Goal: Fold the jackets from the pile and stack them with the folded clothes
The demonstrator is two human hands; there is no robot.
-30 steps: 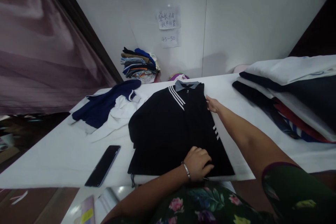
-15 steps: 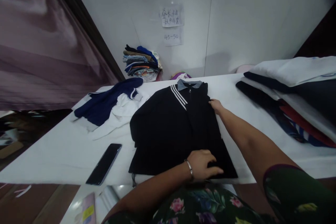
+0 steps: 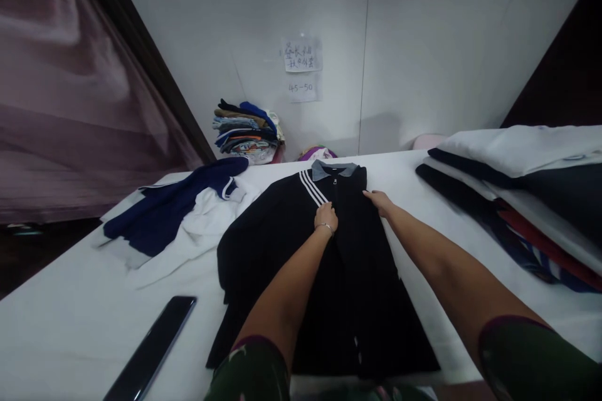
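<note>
A black jacket with a grey collar and white shoulder stripes lies flat on the white table. My left hand rests on its chest just below the stripes, fingers curled down on the cloth. My right hand lies flat near the jacket's right shoulder edge, fingers stretched toward the collar. Both forearms reach across the jacket's lower half.
A dark phone lies near the front left of the table. A navy and white garment is crumpled at the left. Folded clothes are stacked at the right. Another pile of folded clothes sits against the wall.
My left hand left the jacket's bottom hem and moved up to the chest near the stripes. My right hand stayed by the right shoulder. The camera leaned in closer.
</note>
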